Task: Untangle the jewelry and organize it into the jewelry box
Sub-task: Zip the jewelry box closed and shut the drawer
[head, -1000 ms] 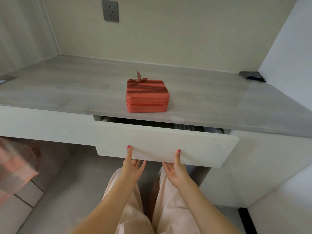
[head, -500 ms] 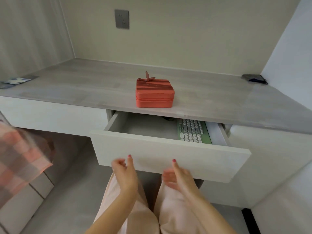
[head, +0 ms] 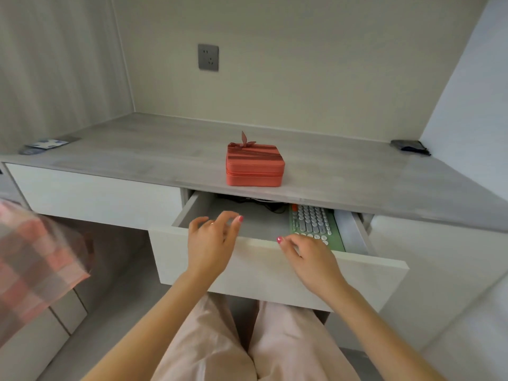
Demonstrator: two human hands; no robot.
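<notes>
Both hands, left (head: 210,243) and right (head: 309,257), hover empty with loosely curled fingers over an open drawer (head: 275,268) at centre frame; the closed box (head: 254,166) sits on the worktop (head: 137,149) just above.

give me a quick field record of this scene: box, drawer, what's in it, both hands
jewelry box: coral, closed, on the desk above the drawer
drawer: pulled open
drawer contents: green keyboard at right, dark cables at the back
left hand: over the drawer's front edge, fingers loosely curled, holding nothing
right hand: over the front edge near the keyboard, holding nothing
jewelry: none visible
</notes>
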